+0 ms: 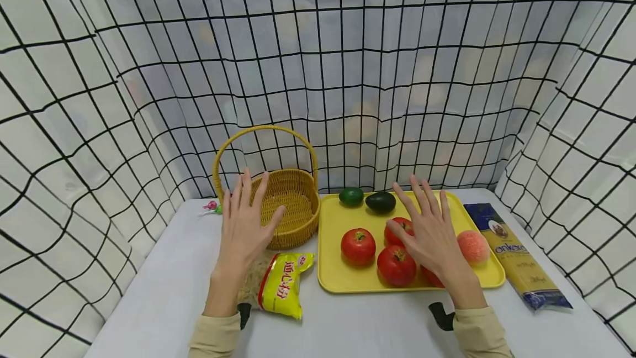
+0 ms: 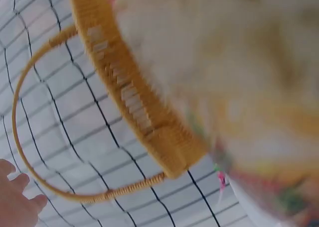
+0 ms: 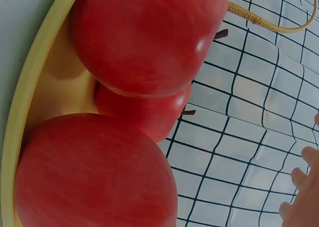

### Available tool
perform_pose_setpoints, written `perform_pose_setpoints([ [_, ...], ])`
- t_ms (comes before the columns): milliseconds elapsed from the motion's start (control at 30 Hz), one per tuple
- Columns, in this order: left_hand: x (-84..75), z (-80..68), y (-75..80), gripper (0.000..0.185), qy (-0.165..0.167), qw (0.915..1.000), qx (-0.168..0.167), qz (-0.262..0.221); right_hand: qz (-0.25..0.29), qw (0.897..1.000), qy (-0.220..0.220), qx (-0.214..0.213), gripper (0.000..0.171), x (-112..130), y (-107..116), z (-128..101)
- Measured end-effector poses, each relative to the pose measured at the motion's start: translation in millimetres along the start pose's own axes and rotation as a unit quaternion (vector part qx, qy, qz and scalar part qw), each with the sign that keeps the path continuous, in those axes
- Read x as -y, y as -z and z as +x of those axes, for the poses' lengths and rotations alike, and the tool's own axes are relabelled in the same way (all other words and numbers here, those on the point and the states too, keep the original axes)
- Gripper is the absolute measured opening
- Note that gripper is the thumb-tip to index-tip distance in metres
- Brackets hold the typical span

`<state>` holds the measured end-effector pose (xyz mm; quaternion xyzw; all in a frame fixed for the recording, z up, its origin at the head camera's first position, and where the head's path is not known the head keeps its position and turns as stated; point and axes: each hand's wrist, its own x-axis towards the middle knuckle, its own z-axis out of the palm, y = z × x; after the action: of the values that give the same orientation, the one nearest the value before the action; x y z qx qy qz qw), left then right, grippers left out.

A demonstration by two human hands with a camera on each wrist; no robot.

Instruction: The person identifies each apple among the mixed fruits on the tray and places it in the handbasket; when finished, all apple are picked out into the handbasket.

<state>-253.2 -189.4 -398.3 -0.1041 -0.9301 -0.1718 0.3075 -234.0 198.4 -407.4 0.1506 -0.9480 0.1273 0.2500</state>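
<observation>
Behind apples [image 3: 149, 43], basket handle [image 3: 271, 20]

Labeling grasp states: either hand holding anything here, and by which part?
Nothing held. Left hand hovers open over the basket; right hand hovers open over the apples.

You wear a long-sleeved top in a pale beige, its cuffs ending at the wrists on both your left sleeve [image 1: 215, 336] and your right sleeve [image 1: 479, 331]. A small black mount peeks out beside each cuff, one at the left wrist [image 1: 243, 314] and one at the right [image 1: 442, 315]. Your hands, left [image 1: 244, 224] and right [image 1: 431, 232], are bare, with no gloves, rings or watch visible.
</observation>
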Motion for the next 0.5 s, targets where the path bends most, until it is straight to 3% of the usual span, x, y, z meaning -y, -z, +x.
perform_pose_setpoints([
  [167,31.0,12.5,14.0,0.076,0.036,0.9979,-0.032,-0.044,0.003,1.000,-0.006,-0.001,0.082,-3.7,3.3,-0.3],
  [267,55.7,17.3,20.9,0.075,0.066,0.9913,-0.060,-0.097,0.002,1.000,-0.007,-0.003,0.082,-4.9,5.0,-0.3],
  [367,79.0,18.7,23.8,0.073,0.092,0.9761,-0.087,-0.176,0.005,1.000,-0.007,0.002,0.082,-5.3,6.0,0.4],
  [500,101.3,19.1,21.2,0.072,0.120,0.9477,-0.098,-0.279,0.002,1.000,-0.014,0.008,0.082,-6.4,5.9,-0.5],
])
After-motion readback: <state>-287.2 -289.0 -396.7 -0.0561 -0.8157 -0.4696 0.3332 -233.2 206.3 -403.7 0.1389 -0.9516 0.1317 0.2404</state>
